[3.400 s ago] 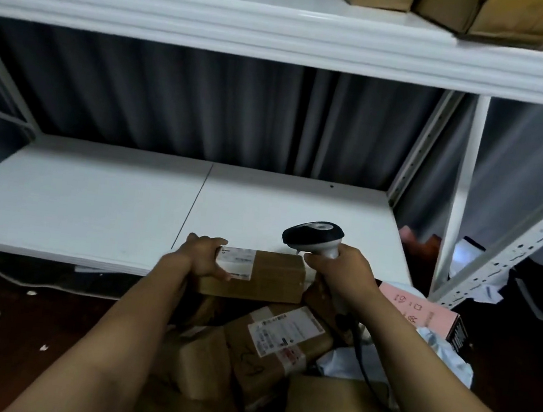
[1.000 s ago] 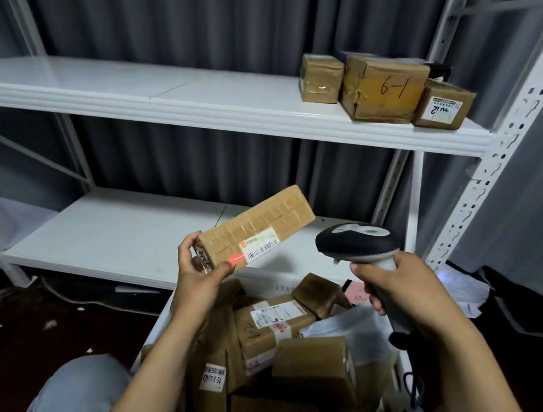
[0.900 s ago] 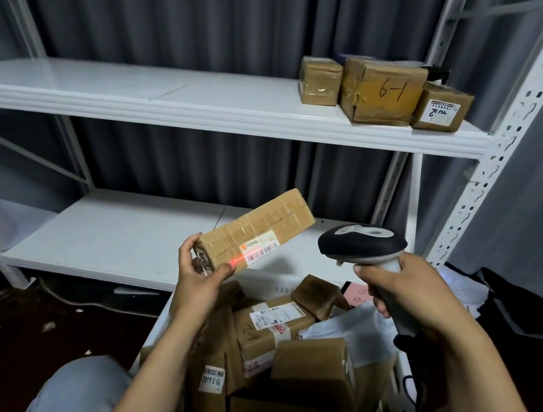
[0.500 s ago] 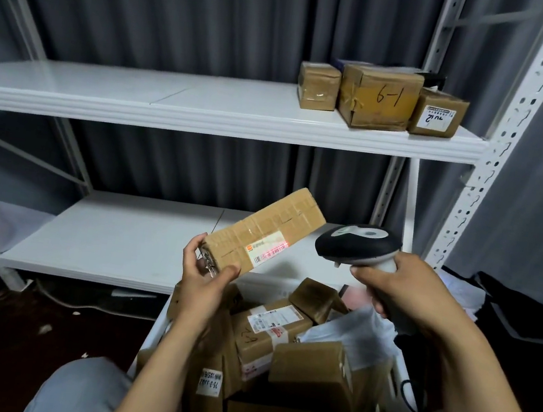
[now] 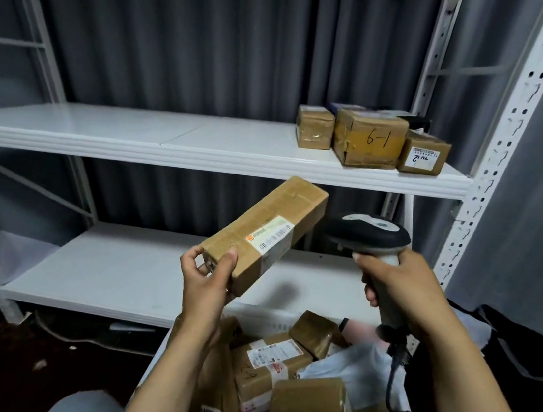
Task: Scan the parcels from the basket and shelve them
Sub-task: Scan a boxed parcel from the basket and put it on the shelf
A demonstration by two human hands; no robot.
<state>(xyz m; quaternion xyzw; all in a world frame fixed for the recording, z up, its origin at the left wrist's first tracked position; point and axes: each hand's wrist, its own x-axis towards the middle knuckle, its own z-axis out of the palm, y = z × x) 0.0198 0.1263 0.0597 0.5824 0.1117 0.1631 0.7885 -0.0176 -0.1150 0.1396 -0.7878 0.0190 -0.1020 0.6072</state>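
Cardboard, long and taped, the parcel (image 5: 267,229) tilts upward above the lower shelf (image 5: 116,272) near its front edge. The left hand (image 5: 209,273) pinches its near end, label showing. The right hand (image 5: 400,288) wraps round the grip of the scanner (image 5: 366,234), just beside the parcel. Below both, the white basket (image 5: 262,318) holds heaped parcels (image 5: 270,364). Three boxes (image 5: 368,139) sit at the right end of the upper shelf (image 5: 135,129).

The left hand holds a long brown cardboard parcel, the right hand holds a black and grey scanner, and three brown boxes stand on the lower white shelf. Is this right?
No. In the head view the three brown boxes stand on the upper white shelf, not the lower white shelf. The rest is right.
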